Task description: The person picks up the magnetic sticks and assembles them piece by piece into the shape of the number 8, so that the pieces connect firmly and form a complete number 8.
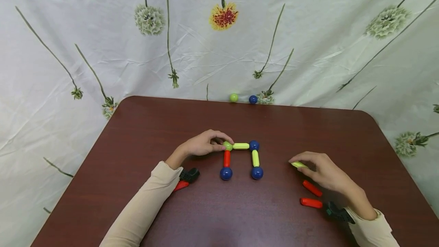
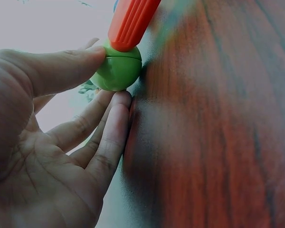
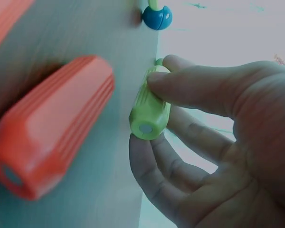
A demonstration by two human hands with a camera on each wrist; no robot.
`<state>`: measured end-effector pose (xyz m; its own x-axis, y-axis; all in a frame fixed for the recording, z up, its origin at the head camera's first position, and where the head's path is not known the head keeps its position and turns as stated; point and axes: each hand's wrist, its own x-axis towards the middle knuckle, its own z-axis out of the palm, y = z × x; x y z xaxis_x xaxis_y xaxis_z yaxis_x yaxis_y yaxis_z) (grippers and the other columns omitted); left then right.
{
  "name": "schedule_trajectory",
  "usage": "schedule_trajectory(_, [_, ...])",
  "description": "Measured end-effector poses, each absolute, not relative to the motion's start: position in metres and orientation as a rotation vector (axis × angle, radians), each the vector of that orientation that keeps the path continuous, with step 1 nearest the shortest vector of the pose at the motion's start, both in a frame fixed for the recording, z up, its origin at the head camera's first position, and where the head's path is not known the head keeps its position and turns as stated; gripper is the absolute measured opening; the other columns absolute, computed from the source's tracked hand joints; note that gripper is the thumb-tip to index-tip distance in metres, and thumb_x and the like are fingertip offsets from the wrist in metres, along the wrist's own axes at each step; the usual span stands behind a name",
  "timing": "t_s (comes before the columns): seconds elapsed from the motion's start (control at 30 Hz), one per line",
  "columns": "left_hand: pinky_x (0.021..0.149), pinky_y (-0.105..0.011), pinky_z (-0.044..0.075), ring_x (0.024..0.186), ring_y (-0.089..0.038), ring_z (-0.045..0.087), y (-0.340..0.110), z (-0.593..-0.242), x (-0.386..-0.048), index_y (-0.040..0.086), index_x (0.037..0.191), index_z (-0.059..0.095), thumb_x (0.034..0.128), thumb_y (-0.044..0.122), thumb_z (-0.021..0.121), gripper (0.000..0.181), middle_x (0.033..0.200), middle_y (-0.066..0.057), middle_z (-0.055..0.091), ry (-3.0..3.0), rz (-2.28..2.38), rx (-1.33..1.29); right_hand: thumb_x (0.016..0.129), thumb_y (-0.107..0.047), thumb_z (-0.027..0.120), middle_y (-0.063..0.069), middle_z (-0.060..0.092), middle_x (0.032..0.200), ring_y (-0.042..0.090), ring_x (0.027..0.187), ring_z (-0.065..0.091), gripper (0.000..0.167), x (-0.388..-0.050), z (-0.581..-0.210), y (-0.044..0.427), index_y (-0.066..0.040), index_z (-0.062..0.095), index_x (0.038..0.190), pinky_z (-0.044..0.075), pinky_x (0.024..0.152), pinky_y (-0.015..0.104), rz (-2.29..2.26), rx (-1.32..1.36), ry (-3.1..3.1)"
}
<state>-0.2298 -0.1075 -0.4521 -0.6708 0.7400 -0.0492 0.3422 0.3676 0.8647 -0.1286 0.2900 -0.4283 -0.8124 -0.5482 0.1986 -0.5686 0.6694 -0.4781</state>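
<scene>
My left hand (image 1: 205, 143) pinches a green ball (image 2: 116, 71) between thumb and fingers. That ball is the far left corner of a joined piece: a red rod (image 1: 227, 159) runs from it to a blue ball (image 1: 226, 173), and a yellow-green rod (image 1: 241, 146) to another blue ball (image 1: 254, 145). From there a second yellow-green rod (image 1: 255, 158) leads to a near blue ball (image 1: 257, 173). Off to the right, my right hand (image 1: 324, 170) grips a loose yellow-green rod (image 3: 151, 104) with a round metal spot on its end.
Two loose red rods (image 1: 312, 188) (image 1: 311, 202) lie near my right wrist. Another red rod (image 1: 181, 185) is partly hidden by the left forearm. At the table's far edge sit a green ball (image 1: 233, 97) and a blue ball (image 1: 253, 99), before a flowered cloth (image 1: 192, 41).
</scene>
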Motion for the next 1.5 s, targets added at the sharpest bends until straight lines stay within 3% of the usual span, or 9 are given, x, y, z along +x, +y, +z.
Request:
schedule_trajectory(0.87, [0.081, -0.026, 0.051, 0.094, -0.016, 0.058, -0.106, -0.447, -0.231, 0.012, 0.124, 0.069, 0.0986, 0.007, 0.062, 0.026, 0.115, -0.006, 0.068, 2.207, 1.24, 0.945, 0.088, 0.0, 0.073, -0.005, 0.07, 0.117, 0.012, 0.105, 0.066, 0.033, -0.139, -0.413, 0.23, -0.012, 0.071, 0.119, 0.056, 0.084, 0.038, 0.943, 1.146, -2.736])
schedule_trajectory(1.13, [0.081, -0.027, 0.051, 0.093, -0.016, 0.058, -0.106, -0.448, -0.229, 0.013, 0.123, 0.07, 0.0987, 0.009, 0.063, 0.025, 0.114, -0.005, 0.068, 2.21, 1.241, 0.939, 0.091, -0.006, 0.073, -0.006, 0.069, 0.118, 0.011, 0.108, 0.064, 0.03, -0.136, -0.408, 0.207, -0.014, 0.071, 0.119, 0.054, 0.088, 0.034, 0.991, 1.178, -2.779])
schedule_trajectory(1.5, [0.087, -0.028, 0.052, 0.099, -0.015, 0.06, -0.106, -0.45, -0.227, 0.013, 0.123, 0.07, 0.0984, 0.007, 0.063, 0.027, 0.116, -0.004, 0.068, 2.22, 1.232, 0.93, 0.093, -0.006, 0.071, -0.004, 0.067, 0.122, 0.015, 0.113, 0.063, 0.032, -0.133, -0.411, 0.186, -0.014, 0.068, 0.124, 0.053, 0.092, 0.037, 1.012, 1.276, -2.799])
